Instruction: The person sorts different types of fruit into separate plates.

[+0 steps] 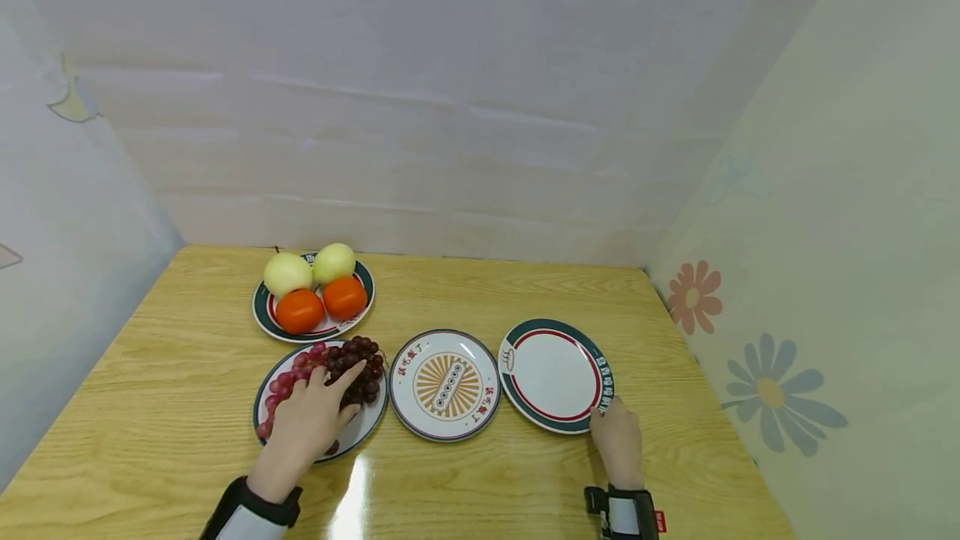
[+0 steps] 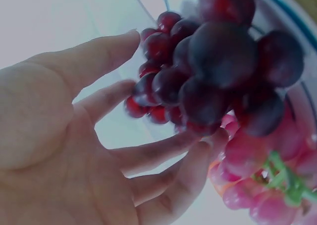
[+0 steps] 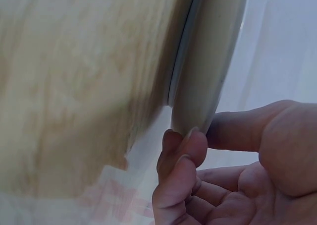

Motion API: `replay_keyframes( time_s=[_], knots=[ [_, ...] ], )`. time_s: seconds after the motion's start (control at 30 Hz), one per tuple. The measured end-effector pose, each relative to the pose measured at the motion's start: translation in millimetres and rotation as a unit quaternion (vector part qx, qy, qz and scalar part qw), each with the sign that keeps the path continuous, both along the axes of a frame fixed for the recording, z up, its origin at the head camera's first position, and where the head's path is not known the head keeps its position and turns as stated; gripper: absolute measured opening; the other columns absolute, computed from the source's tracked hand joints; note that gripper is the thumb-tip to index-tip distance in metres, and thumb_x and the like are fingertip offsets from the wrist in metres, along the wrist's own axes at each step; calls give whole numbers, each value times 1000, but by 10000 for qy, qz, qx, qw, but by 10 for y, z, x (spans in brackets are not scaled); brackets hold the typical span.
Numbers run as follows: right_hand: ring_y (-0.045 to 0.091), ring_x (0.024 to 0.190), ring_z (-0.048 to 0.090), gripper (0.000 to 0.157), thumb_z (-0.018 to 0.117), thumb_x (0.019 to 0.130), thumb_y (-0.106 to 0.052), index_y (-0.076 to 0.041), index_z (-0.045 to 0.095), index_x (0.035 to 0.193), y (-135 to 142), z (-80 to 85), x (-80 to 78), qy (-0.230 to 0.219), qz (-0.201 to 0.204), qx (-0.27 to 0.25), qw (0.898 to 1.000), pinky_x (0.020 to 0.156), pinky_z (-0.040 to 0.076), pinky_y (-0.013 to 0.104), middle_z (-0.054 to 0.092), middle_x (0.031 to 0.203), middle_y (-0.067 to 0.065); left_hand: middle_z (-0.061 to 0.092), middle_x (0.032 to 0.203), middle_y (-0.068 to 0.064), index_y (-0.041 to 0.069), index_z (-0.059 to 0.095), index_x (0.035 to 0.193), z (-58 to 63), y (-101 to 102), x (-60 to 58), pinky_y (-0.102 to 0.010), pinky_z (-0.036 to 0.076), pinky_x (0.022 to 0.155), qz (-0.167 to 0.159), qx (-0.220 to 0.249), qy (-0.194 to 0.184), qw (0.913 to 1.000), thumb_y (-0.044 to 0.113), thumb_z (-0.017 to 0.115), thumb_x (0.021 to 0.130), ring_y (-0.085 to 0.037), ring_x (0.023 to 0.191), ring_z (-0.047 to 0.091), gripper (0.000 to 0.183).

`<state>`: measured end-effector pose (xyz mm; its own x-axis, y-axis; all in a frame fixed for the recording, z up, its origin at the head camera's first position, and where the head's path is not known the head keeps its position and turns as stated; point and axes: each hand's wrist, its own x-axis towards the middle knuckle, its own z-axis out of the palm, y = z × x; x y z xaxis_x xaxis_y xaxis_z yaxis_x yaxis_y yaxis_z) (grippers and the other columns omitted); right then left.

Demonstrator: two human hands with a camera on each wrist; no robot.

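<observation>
My left hand [image 1: 309,417] reaches over a bunch of dark grapes [image 1: 360,348] on a white plate [image 1: 360,433] at the left. In the left wrist view its thumb and fingers spread loosely around the dark grapes [image 2: 198,76], some fingertips against them and not closed. Pink grapes [image 1: 279,390] lie beside that bunch on the same plate. At the right, my right hand [image 1: 619,440] pinches the near right rim of a green-and-red-rimmed plate [image 1: 551,377] between thumb and fingers. The right wrist view shows this plate [image 3: 208,61] edge-on, its underside facing the table.
A white plate [image 1: 423,425] with an orange sunburst print lies between the two. Behind the grapes, another green-rimmed plate [image 1: 262,319] carries yellow-green pears [image 1: 288,275] and orange persimmons [image 1: 300,312]. Pale sheeting [image 1: 450,107] stands behind the wooden table [image 1: 465,490] and at both sides.
</observation>
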<state>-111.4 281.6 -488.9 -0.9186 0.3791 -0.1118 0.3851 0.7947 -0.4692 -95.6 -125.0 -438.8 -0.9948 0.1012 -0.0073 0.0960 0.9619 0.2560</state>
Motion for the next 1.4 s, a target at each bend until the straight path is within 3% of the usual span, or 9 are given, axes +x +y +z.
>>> replay_keyframes(
  time_s=[0.23, 0.33, 0.47, 0.57, 0.67, 0.8, 1.0, 1.17, 1.4],
  knots=[
    [25, 65, 59, 36, 52, 90, -7, 18, 51, 116, 8, -21, -8, 78, 11, 62, 9999, 49, 47, 30, 61, 103, 36, 55, 118, -25, 15, 61, 120, 160, -67, -4, -60, 51, 69, -306, 437, 235, 9983, 27, 68, 83, -44, 95, 56, 39],
    [25, 65, 57, 37, 52, 90, -8, 19, 50, 116, 3, -6, -10, -1, -9, 71, 10000, 48, 45, 28, 60, 104, 37, 61, 109, -23, 8, 64, 115, 224, -149, -65, -55, 52, 72, -440, 688, 646, 9946, 23, 69, 82, -39, 91, 59, 36],
    [25, 65, 57, 38, 51, 91, -8, 19, 49, 118, 0, 11, -14, -98, -96, 28, 9999, 47, 43, 26, 59, 106, 37, 60, 105, -26, -2, 61, 114, 372, -308, -253, -54, 50, 75, -438, 799, 1190, 9887, 17, 69, 82, -41, 89, 57, 38],
    [25, 67, 58, 38, 51, 92, -9, 18, 48, 119, 3, 14, -20, -184, -175, -7, 9997, 49, 45, 27, 59, 107, 36, 54, 114, -31, -5, 54, 121, 488, -439, -447, -60, 45, 81, -360, 783, 1219, 9888, 15, 65, 84, -48, 98, 50, 43],
    [25, 67, 57, 39, 51, 92, -10, 19, 48, 118, 1, 24, -22, -232, -162, 19, 9996, 49, 46, 27, 59, 106, 36, 49, 121, -33, -6, 48, 127, 517, -570, -654, -63, 40, 89, -351, 701, 1089, 9910, 15, 63, 86, -51, 106, 45, 48],
    [25, 66, 57, 39, 52, 91, -9, 20, 49, 117, -7, 35, -17, -212, -90, 59, 9997, 48, 45, 28, 59, 104, 37, 44, 127, -35, -7, 43, 131, 435, -710, -909, -65, 33, 97, -351, 566, 597, 9960, 17, 61, 87, -52, 112, 41, 53],
    [26, 70, 60, 37, 53, 90, -8, 19, 51, 115, -25, 37, 0, -132, -41, 102, 9999, 54, 51, 35, 60, 105, 36, 41, 128, -37, -6, 41, 133, 196, -828, -1182, -67, 38, 90, -329, 566, -190, 9977, 21, 60, 87, -55, 110, 41, 57],
    [27, 72, 60, 37, 53, 90, -9, 18, 51, 116, -20, 15, 5, -77, -58, 124, 9999, 59, 53, 39, 60, 106, 35, 33, 130, -37, -5, 38, 135, 14, -875, -1284, -68, 41, 84, -251, 578, -587, 9963, 22, 63, 84, -59, 108, 35, 63],
    [40, 89, 61, 43, 53, 92, -15, 18, 47, 120, -15, 4, 5, -77, -227, 118, 9996, 74, 54, 49, 57, 111, 37, 28, 123, -39, -5, 39, 133, -96, -868, -1351, -68, 42, 79, -120, 799, -480, 9956, 14, 69, 79, -60, 95, 39, 65]
  ],
)
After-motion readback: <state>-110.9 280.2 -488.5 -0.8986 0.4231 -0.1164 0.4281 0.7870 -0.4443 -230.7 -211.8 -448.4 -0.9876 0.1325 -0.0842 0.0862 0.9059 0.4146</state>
